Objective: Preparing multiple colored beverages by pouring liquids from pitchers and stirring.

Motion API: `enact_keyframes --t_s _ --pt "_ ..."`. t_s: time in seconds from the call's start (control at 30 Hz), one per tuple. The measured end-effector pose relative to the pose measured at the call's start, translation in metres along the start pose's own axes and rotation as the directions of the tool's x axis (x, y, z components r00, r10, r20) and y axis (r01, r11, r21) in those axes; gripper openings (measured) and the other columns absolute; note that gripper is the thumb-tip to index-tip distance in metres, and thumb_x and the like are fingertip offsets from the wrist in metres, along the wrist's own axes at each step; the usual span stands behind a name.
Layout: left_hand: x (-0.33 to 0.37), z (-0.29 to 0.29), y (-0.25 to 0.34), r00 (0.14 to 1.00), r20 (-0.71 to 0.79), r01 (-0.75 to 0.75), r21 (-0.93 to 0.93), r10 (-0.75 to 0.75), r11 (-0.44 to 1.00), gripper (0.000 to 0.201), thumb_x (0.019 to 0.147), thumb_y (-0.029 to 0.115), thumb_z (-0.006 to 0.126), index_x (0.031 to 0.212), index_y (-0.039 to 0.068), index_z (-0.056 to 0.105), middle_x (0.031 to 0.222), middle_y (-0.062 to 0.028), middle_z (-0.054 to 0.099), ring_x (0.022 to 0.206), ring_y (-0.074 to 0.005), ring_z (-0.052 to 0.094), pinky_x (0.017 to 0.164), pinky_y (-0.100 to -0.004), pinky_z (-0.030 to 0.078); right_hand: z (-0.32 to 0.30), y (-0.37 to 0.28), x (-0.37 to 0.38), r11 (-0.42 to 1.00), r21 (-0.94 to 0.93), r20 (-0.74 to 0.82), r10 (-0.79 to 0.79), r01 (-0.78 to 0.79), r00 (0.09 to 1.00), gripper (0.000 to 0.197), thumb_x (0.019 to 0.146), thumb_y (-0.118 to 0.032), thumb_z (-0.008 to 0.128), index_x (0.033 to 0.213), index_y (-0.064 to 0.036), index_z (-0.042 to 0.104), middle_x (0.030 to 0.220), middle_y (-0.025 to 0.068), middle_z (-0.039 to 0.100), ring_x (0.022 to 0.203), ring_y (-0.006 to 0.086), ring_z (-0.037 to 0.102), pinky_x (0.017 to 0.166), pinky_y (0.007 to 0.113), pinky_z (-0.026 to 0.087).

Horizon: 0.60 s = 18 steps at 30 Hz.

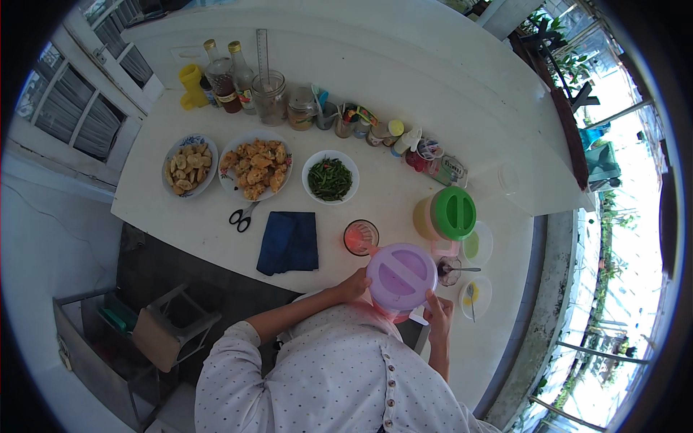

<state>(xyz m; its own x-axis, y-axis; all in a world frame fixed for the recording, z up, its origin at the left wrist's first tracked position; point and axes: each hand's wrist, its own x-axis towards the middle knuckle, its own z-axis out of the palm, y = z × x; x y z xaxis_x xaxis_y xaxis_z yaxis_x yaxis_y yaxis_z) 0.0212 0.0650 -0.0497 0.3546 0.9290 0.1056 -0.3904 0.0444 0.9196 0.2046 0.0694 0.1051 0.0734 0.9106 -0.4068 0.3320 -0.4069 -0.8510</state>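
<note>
A pitcher with a round purple lid [401,277] is held close against my front at the table's edge. My left hand [354,286] is closed on its left side, partly hidden by the lid. My right hand [438,313] grips it at the lower right, with the thumb at the lid's rim. The pitcher's pink spout points toward a clear glass [361,237] with red-pink colour inside; whether liquid is flowing, I cannot tell. Behind the lid stands a second pitcher with a green lid [453,213] and yellowish contents. A folded dark blue cloth [289,243] lies left of the glass.
Plates of fried food [254,170] and pale fried pieces [189,169], a bowl of green vegetables [330,178] and scissors [244,217] occupy the left. Bottles [221,81] and jars [270,99] line the wall. Small bowls with spoons [474,299] sit right. A chair [170,328] stands lower left.
</note>
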Motion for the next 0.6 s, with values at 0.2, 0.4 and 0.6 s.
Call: enact_keyframes --t_s 0.2,0.4,0.6 --pt "-0.0002 -0.0044 -0.0067 0.998 0.029 0.047 -0.023 -0.046 0.999 0.092 0.074 0.073 0.029 0.125 -0.003 0.032 0.122 -0.0159 0.043 0.116 -0.0236 0.038 0.097 -0.0353 0.029 -0.001 0.0016 0.0007 1.0 -0.001 0.012 -0.004 0.004 1.0 0.047 0.078 -0.041 0.058 0.046 -0.0108 0.043 0.042 -0.004 0.036 0.038 0.0044 0.029 0.038 0.023 0.017" --pt "-0.0001 -0.0053 -0.007 0.994 0.072 0.083 -0.079 -0.078 0.993 0.095 0.072 0.074 0.034 0.128 -0.002 0.028 0.127 -0.013 0.037 0.12 -0.0211 0.032 0.1 -0.0352 0.026 -0.002 0.003 0.0008 1.0 0.0 0.009 -0.003 0.003 1.0 0.047 0.079 -0.041 0.057 0.046 -0.0104 0.043 0.041 -0.004 0.036 0.038 0.0043 0.03 0.038 0.023 0.017" --pt "-0.0007 -0.0059 -0.0075 0.992 0.086 0.097 -0.103 -0.089 0.99 0.095 0.071 0.074 0.034 0.129 -0.002 0.027 0.128 -0.0128 0.037 0.12 -0.0209 0.032 0.1 -0.0351 0.026 -0.0012 0.0008 0.0007 1.0 -0.01 0.031 -0.004 0.004 1.0 0.048 0.079 -0.041 0.057 0.046 -0.0101 0.043 0.042 -0.0038 0.036 0.038 0.0046 0.029 0.038 0.023 0.017"
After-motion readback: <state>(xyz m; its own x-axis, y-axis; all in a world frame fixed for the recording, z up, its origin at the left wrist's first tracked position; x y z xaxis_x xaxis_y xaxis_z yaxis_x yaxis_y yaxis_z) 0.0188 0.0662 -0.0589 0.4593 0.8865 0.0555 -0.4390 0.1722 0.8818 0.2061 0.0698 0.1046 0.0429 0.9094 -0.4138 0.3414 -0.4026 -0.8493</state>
